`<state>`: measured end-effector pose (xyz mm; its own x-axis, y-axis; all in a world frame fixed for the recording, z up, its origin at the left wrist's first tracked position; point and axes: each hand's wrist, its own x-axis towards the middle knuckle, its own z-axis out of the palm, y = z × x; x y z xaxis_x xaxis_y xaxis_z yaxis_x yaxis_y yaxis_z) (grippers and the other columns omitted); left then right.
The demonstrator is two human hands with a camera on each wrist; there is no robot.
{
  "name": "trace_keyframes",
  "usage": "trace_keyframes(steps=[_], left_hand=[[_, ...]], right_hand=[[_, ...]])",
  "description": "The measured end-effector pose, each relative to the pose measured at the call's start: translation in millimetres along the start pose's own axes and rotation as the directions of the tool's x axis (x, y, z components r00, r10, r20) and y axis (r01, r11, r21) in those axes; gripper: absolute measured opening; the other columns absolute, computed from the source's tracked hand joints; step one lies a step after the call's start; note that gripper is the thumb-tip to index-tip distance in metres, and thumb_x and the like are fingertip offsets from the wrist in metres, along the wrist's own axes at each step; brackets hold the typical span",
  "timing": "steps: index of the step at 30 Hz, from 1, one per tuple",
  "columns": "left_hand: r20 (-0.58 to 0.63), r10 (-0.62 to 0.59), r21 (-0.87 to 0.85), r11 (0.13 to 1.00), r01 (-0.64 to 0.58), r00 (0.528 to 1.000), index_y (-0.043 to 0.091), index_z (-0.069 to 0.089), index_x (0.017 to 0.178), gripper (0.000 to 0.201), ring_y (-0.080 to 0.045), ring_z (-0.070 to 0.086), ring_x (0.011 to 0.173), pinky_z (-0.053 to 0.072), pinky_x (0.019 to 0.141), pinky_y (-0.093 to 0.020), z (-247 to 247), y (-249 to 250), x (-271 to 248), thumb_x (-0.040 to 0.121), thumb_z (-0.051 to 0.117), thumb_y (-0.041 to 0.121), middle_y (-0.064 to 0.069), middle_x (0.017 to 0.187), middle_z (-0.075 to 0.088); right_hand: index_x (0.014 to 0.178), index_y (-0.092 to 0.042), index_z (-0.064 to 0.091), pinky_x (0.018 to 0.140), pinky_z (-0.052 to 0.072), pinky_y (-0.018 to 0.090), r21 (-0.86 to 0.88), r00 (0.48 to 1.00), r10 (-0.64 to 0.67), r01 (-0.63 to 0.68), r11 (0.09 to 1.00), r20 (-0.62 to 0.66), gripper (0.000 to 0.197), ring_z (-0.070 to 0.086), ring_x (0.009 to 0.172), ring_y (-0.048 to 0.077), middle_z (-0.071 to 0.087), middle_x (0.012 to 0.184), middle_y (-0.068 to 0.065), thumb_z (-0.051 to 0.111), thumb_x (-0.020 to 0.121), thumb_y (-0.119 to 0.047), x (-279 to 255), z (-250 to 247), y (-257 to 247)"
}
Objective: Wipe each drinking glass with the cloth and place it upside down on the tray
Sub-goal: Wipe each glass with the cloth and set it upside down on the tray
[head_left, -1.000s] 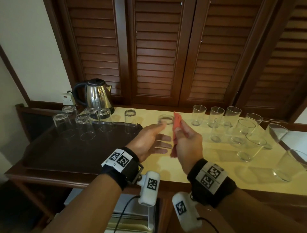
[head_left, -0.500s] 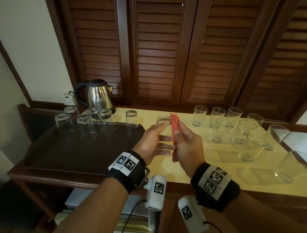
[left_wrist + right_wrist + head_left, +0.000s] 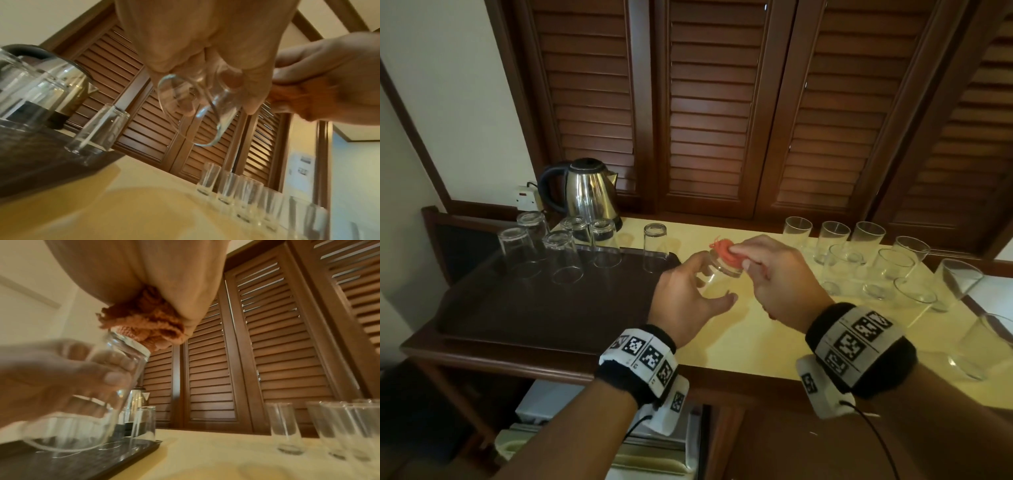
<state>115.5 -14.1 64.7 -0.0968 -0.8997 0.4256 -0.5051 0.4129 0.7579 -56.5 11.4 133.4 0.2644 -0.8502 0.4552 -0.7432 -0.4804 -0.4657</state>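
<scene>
Since before, our left hand [image 3: 690, 301] tipped the clear drinking glass [image 3: 717, 274] base-up, frame centre, fingers wrapped round it; right hand [image 3: 779, 284] pinches the orange cloth [image 3: 726, 255] against its base. Wiping step; next, set it rim-down on the dark brown tray [image 3: 544, 308].

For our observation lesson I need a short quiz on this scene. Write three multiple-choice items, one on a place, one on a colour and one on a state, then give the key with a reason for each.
1. Where does the kettle stand?
A) behind the far edge of the tray
B) among the upright glasses
C) on the floor

2. What colour is the cloth that the right hand presses on the held glass?
A) blue
B) orange
C) white

3. How do the glasses on the tray stand?
A) upright
B) on their sides
C) upside down

Key:
1 A, it stands by the wall, past the tray.
2 B, orange shows in the head and right wrist views.
3 C, their bases face up.
</scene>
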Motion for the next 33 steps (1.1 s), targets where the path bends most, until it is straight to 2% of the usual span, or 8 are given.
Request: trace_keyframes(steps=[5, 8, 12, 16, 20, 24, 28, 33], left_hand=[[-0.144, 0.068, 0.071, 0.996, -0.058, 0.987, 0.021, 0.066, 0.129, 0.059, -0.013, 0.066, 0.085, 0.06, 0.077, -0.038, -6.1, -4.9, 6.7, 0.077, 0.091, 0.032, 0.006, 0.105, 0.072], [-0.113, 0.125, 0.068, 0.991, -0.117, 0.986, 0.021, 0.066, 0.127, 0.056, -0.011, 0.067, 0.091, 0.06, 0.082, -0.037, 2.3, -2.7, -1.4, 0.078, 0.091, 0.031, 0.008, 0.108, 0.074], [-0.17, 0.092, 0.023, 0.996, -0.09, 0.981, 0.019, 0.064, 0.135, 0.064, -0.012, 0.07, 0.099, 0.061, 0.087, -0.039, 4.1, -7.4, -1.8, 0.078, 0.089, 0.036, 0.006, 0.112, 0.074], [-0.168, 0.141, 0.054, 0.989, -0.134, 0.976, 0.018, 0.065, 0.128, 0.058, -0.012, 0.069, 0.098, 0.06, 0.085, -0.038, 4.6, 0.5, -5.6, 0.078, 0.09, 0.032, 0.007, 0.11, 0.073], [-0.214, 0.086, 0.001, 0.996, -0.088, 0.973, 0.019, 0.064, 0.134, 0.062, -0.012, 0.07, 0.102, 0.06, 0.089, -0.039, 6.0, -0.2, -3.2, 0.079, 0.089, 0.036, 0.006, 0.113, 0.074], [-0.191, 0.111, 0.014, 0.994, -0.111, 0.975, 0.017, 0.063, 0.135, 0.066, -0.013, 0.07, 0.102, 0.06, 0.088, -0.04, 11.4, 0.2, -11.2, 0.078, 0.081, 0.046, 0.005, 0.113, 0.074], [-0.205, 0.082, -0.009, 0.996, -0.086, 0.975, 0.02, 0.062, 0.136, 0.065, -0.013, 0.07, 0.106, 0.06, 0.091, -0.04, 9.4, -4.9, -8.6, 0.079, 0.083, 0.043, 0.005, 0.114, 0.074], [-0.163, 0.109, 0.017, 0.994, -0.107, 0.981, 0.019, 0.065, 0.131, 0.06, -0.01, 0.068, 0.097, 0.06, 0.085, -0.037, 13.4, 1.0, -16.9, 0.079, 0.087, 0.039, 0.006, 0.111, 0.075]], right_hand=[[0.134, -0.012, 0.064, 0.094, 0.036, 0.012, -0.027, 0.996, -0.081, 0.08, 0.996, -0.027, 0.038, 0.049, 0.111, 0.011, 0.057, 0.121, -0.001, 0.052, 0.099, -0.001, -7.4, 11.9, -11.0], [0.133, -0.011, 0.064, 0.098, 0.043, 0.022, -0.04, 0.997, -0.021, 0.018, 0.999, -0.074, 0.041, 0.048, 0.113, 0.013, 0.057, 0.12, 0.0, 0.052, 0.097, 0.004, -3.6, 12.2, -5.2], [0.132, -0.012, 0.065, 0.095, 0.034, 0.01, -0.036, 0.994, -0.103, 0.102, 0.994, -0.034, 0.041, 0.046, 0.111, 0.01, 0.056, 0.12, -0.001, 0.052, 0.096, 0.003, -9.9, 15.1, -14.3], [0.123, -0.009, 0.07, 0.092, 0.05, 0.034, -0.102, 0.982, -0.135, 0.121, 0.987, -0.133, 0.044, 0.054, 0.107, 0.021, 0.063, 0.113, 0.005, 0.057, 0.088, 0.014, -0.2, 5.6, -1.9], [0.122, -0.01, 0.071, 0.093, 0.047, 0.025, -0.03, 0.971, -0.213, 0.21, 0.977, -0.105, 0.042, 0.054, 0.108, 0.016, 0.063, 0.115, 0.002, 0.057, 0.089, 0.011, -2.6, 9.7, -10.8], [0.119, -0.008, 0.072, 0.091, 0.053, 0.039, -0.079, 0.971, -0.172, 0.161, 0.984, -0.164, 0.044, 0.056, 0.106, 0.023, 0.064, 0.111, 0.005, 0.058, 0.085, 0.016, 0.9, 9.9, -0.3], [0.124, -0.008, 0.069, 0.097, 0.048, 0.031, -0.039, 0.97, -0.201, 0.198, 0.98, -0.136, 0.042, 0.054, 0.111, 0.019, 0.062, 0.117, 0.004, 0.057, 0.088, 0.01, -12.8, 19.0, -2.5], [0.122, -0.008, 0.07, 0.093, 0.052, 0.037, -0.068, 0.972, -0.185, 0.176, 0.982, -0.143, 0.045, 0.054, 0.109, 0.022, 0.061, 0.115, 0.005, 0.057, 0.084, 0.013, -8.8, 18.0, 2.0]])
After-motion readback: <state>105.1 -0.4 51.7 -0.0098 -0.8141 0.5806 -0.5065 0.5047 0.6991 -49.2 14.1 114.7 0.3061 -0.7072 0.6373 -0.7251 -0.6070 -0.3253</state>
